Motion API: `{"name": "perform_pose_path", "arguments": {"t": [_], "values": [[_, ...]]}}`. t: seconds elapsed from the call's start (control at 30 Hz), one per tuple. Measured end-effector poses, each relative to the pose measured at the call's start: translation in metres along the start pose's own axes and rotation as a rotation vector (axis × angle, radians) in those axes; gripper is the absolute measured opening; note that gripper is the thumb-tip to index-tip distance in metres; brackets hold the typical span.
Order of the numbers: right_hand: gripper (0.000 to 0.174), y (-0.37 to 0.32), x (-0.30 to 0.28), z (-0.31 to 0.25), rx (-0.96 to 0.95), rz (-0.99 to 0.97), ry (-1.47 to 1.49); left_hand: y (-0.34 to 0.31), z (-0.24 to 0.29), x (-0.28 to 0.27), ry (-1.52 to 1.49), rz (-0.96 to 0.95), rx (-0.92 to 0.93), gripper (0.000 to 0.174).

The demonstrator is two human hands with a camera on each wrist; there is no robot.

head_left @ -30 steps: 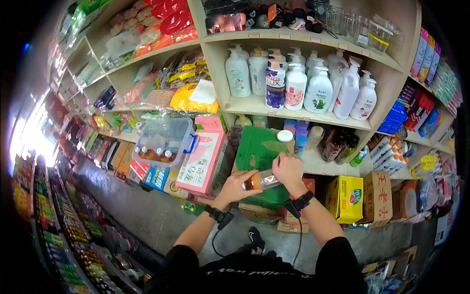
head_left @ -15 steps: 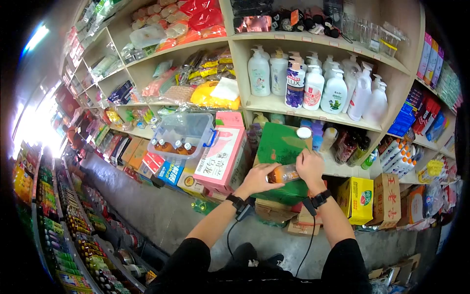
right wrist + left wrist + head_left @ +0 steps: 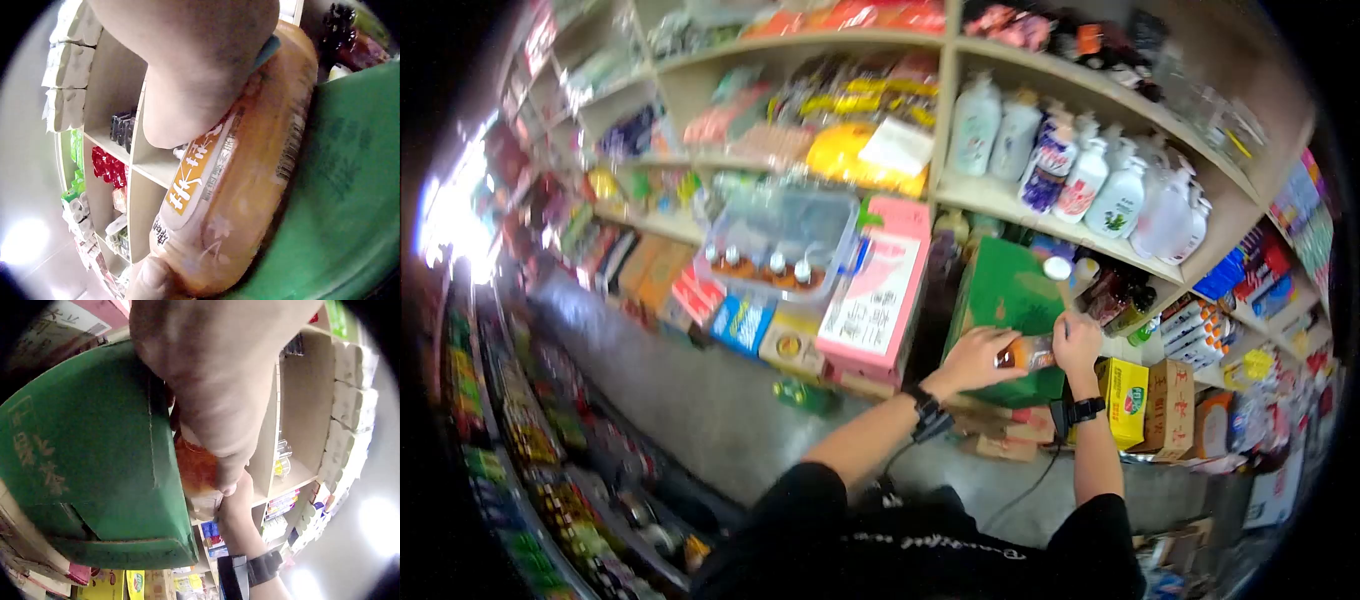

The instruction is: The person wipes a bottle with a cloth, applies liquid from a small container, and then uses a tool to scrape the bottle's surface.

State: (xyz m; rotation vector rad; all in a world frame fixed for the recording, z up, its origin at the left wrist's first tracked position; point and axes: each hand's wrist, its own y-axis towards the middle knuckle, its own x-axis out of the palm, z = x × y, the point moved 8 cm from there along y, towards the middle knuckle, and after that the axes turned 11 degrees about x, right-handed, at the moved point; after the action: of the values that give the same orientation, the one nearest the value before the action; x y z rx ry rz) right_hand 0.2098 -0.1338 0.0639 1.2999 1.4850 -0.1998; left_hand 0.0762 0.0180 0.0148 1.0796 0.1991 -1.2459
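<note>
A bottle of orange-brown drink with an orange and white label [image 3: 250, 162] lies on its side over the green box [image 3: 1012, 290]. The left hand [image 3: 978, 362] grips its base end, fingers curled round it; in the left wrist view this hand [image 3: 206, 381] covers much of the bottle [image 3: 199, 472]. At the other end the right hand [image 3: 1078, 345] holds the bottle; the right wrist view shows that hand [image 3: 194, 69] over the label, its fingertips hidden. A round white object [image 3: 1057, 268] sits at the green box's back edge.
Left of the green box stand a pink carton [image 3: 878, 290] and a clear tub [image 3: 780, 235] with several small bottles. Pump bottles [image 3: 1090, 185] fill the shelf behind. A yellow box [image 3: 1124, 400] and brown carton [image 3: 1170, 408] stand at the right.
The head view has swung and tilted, so the shelves, boxes and hands appear shifted. Both hands keep hold of the bottle over the green box.
</note>
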Motion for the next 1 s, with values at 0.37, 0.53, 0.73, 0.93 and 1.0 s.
{"name": "perform_pose_path", "arguments": {"t": [0.37, 0.53, 0.73, 0.93, 1.0], "values": [[0.012, -0.015, -0.001, 0.011, -0.066, 0.005, 0.033, -0.001, -0.005, 0.009, -0.065, 0.009, -0.025, 0.086], [0.009, -0.015, -0.006, 0.005, -0.051, 0.073, 0.033, 0.000, 0.003, 0.001, -0.027, -0.024, 0.010, 0.088], [0.008, -0.014, -0.017, -0.008, -0.058, 0.080, 0.056, 0.002, 0.002, 0.003, -0.017, -0.121, -0.019, 0.089], [0.003, -0.018, -0.017, -0.027, -0.247, 0.026, 0.178, 0.003, -0.001, 0.002, -0.026, -0.136, -0.048, 0.087], [0.004, -0.017, -0.020, -0.039, -0.259, 0.004, 0.176, 0.002, -0.002, 0.003, -0.018, -0.140, -0.038, 0.087]]}}
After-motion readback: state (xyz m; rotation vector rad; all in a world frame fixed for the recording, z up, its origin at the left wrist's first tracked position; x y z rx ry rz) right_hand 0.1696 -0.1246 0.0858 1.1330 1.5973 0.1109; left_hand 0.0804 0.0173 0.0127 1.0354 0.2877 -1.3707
